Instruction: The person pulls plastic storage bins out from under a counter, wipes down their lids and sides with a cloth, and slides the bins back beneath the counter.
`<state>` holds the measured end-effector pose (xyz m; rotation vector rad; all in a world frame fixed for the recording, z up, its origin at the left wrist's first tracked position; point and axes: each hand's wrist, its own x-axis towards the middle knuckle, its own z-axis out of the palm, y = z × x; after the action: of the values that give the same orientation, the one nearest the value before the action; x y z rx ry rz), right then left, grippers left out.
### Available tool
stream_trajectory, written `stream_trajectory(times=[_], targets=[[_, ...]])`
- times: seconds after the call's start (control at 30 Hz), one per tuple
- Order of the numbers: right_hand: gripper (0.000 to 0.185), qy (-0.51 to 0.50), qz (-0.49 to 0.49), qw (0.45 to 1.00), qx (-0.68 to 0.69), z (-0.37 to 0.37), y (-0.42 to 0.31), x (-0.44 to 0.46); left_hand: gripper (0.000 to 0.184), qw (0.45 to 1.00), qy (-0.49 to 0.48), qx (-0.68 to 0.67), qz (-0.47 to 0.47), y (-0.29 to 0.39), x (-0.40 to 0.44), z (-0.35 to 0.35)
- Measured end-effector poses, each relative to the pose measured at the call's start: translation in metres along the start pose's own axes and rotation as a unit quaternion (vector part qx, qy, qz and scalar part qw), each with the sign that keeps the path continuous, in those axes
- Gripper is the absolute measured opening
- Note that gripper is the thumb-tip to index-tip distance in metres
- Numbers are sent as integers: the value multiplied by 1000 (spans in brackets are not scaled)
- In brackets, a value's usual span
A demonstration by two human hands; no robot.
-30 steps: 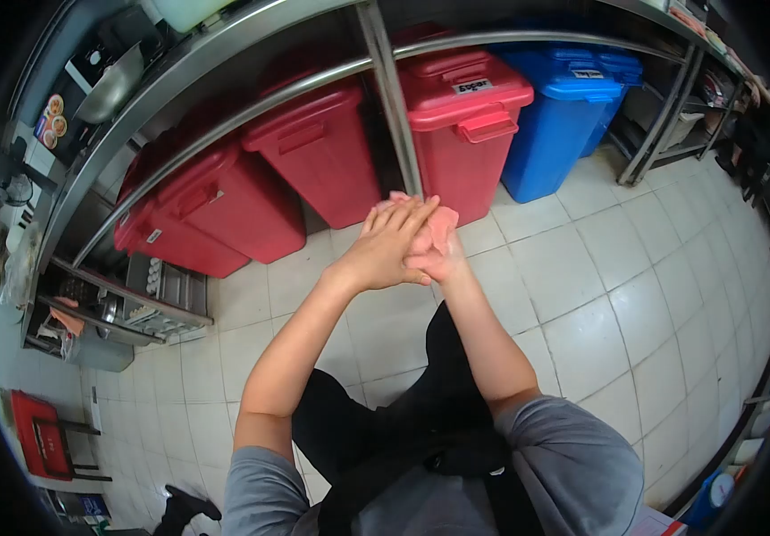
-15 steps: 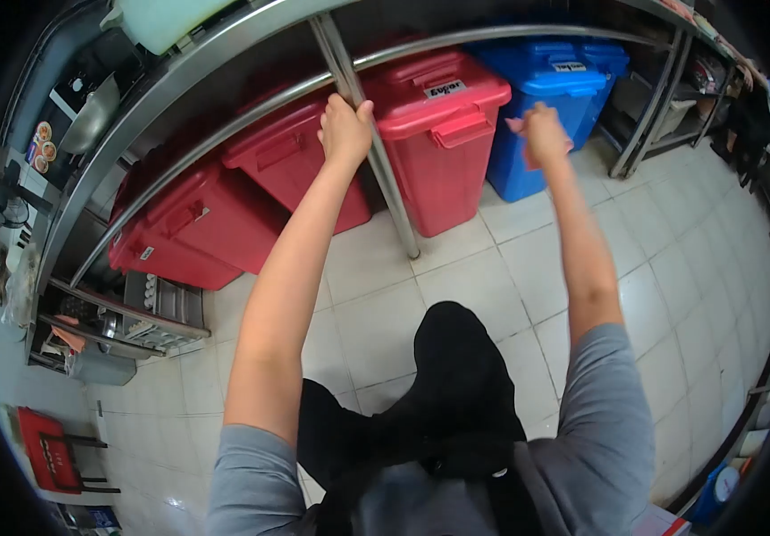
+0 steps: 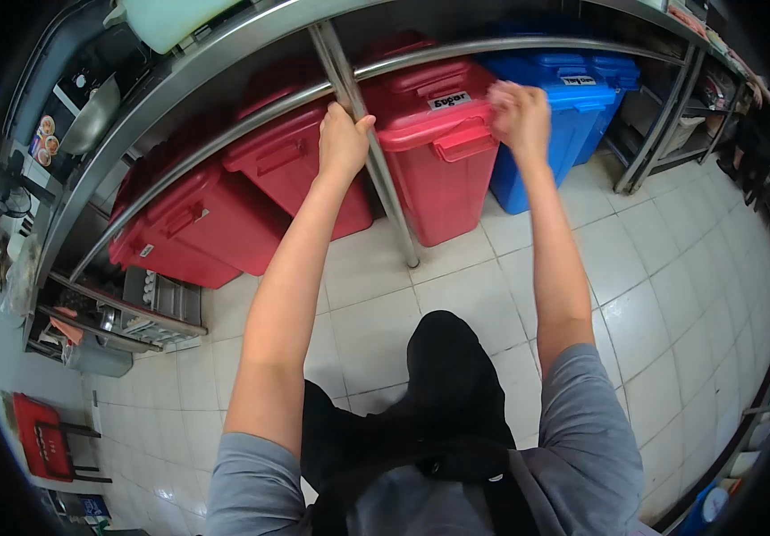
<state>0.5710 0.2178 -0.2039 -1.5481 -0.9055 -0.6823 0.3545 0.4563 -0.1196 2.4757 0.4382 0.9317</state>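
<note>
My left hand (image 3: 344, 143) is closed on the upright metal post (image 3: 376, 165) of the steel table, its thumb lying across the front. My right hand (image 3: 524, 116) is raised by the right front corner of a red lidded bin (image 3: 438, 179) with a label that reads "Sugar". Its fingers are curled around a pink cloth (image 3: 497, 100), mostly hidden and a little blurred. Whether the cloth touches the bin's lid I cannot tell. Just behind that hand stands a blue lidded bin (image 3: 572, 98), also labelled.
More red bins (image 3: 215, 214) stand under the table to the left. A horizontal steel rail (image 3: 510, 43) runs in front of the bins. A metal rack (image 3: 662, 134) is at the right, a red chair (image 3: 43, 438) at the lower left, and pale floor tiles (image 3: 358, 339) lie below.
My right hand has moved left and slightly up with the pink cloth, from before the blue bin to the red bin's corner. My left hand stays on the post.
</note>
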Motion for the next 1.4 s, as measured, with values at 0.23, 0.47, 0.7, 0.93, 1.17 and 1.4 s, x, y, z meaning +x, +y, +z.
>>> stream_trajectory(times=[0.23, 0.47, 0.7, 0.93, 1.17, 1.4], targets=[[18, -116, 34, 989, 85, 66, -67, -3, 45, 998, 15, 57, -13, 13, -8, -8], [46, -32, 433, 895, 99, -73, 63, 17, 48, 998, 0, 48, -45, 12, -2, 2], [46, 124, 459, 724, 499, 61, 2, -79, 50, 996, -38, 37, -69, 7, 0, 1], [21, 33, 381, 597, 705, 115, -11, -74, 50, 994, -28, 55, -96, 22, -6, 5], [19, 95, 485, 634, 595, 94, -43, -70, 57, 984, -57, 82, -149, 31, -4, 4], [32, 106, 519, 674, 515, 46, -82, -86, 62, 984, -66, 63, -153, 30, -4, 3]])
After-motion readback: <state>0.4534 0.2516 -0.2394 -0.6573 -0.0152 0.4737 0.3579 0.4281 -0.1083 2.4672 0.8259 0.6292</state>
